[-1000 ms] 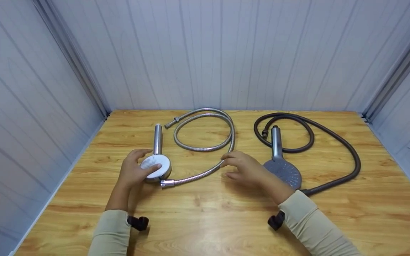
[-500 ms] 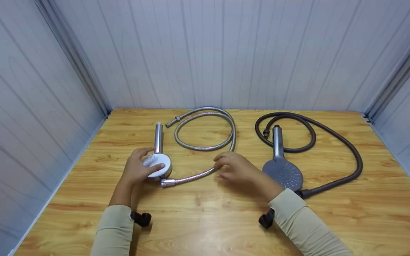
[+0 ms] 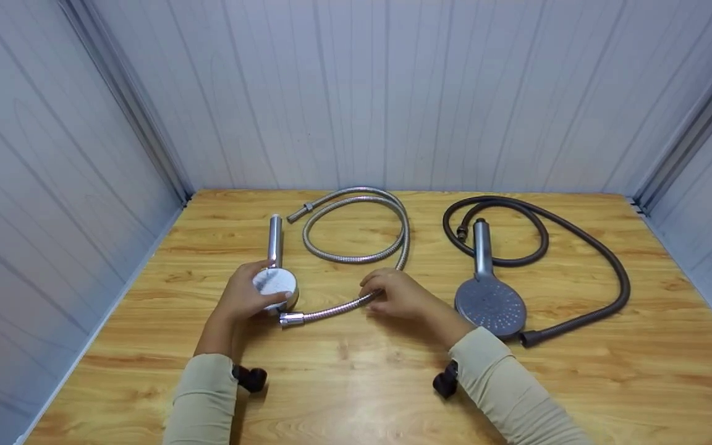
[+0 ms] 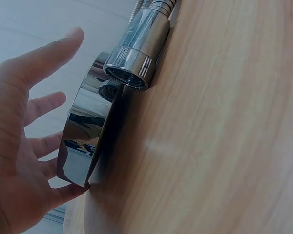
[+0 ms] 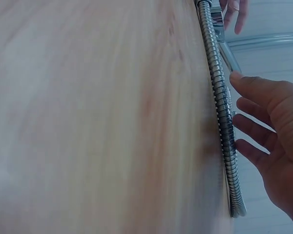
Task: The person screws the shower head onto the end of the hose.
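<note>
A chrome shower head point(image 3: 275, 284) with a white face lies on the wooden table, its handle pointing away. My left hand point(image 3: 243, 293) is spread round its left side; in the left wrist view the thumb point(image 4: 53, 56) stands clear of the head and the fingers lie beside its far rim. Just in front of the head is the threaded end nut point(image 4: 132, 66) of a silver metal shower hose point(image 3: 334, 308), apart from it. Over this hose hovers my right hand point(image 3: 400, 293); in the right wrist view its loosely bent fingers point(image 5: 256, 131) are beside the hose, not wrapped round it.
To the right lie a grey shower head point(image 3: 491, 306) and a dark coiled hose point(image 3: 609, 259), whose near end sits beside the head. The silver hose's far end point(image 3: 298, 214) is near the chrome handle. Panelled walls point(image 3: 356, 93) enclose the table's back and sides.
My right hand has moved left and slightly down along the silver hose, uncovering the grey shower head. My left hand has shifted slightly right over the chrome head. The shower heads and hoses stay put.
</note>
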Action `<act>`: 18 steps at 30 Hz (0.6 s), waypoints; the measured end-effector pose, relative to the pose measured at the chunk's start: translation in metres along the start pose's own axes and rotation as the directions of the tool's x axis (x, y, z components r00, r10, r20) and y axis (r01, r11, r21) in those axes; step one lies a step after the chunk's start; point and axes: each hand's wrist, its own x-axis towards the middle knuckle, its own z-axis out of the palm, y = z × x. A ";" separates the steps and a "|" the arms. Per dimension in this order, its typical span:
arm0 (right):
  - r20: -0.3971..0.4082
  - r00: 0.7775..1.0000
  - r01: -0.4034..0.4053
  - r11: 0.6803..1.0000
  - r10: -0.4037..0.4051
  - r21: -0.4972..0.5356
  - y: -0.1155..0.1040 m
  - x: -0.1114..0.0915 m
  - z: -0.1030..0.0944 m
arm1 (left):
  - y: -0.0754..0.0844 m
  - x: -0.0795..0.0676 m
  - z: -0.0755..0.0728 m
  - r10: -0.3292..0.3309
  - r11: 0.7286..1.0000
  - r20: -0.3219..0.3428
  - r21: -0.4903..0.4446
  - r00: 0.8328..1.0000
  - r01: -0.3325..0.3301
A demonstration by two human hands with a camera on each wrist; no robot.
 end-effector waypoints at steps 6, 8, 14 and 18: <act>0.014 1.000 0.001 1.000 -0.001 -0.015 0.003 0.003 0.003 | -0.002 0.002 0.002 0.006 0.996 0.020 0.087 1.000 -0.008; 0.016 1.000 -0.003 1.000 0.003 -0.022 0.004 0.004 0.004 | -0.003 0.002 0.003 0.003 0.994 0.027 0.107 1.000 -0.006; -0.012 1.000 0.001 0.999 -0.002 -0.035 0.007 0.002 0.004 | -0.004 0.002 0.002 0.048 0.992 0.041 0.118 0.998 -0.052; -0.030 0.999 0.013 0.999 -0.014 -0.038 0.009 -0.001 0.003 | -0.003 0.001 0.000 0.045 0.994 0.065 0.100 0.997 -0.051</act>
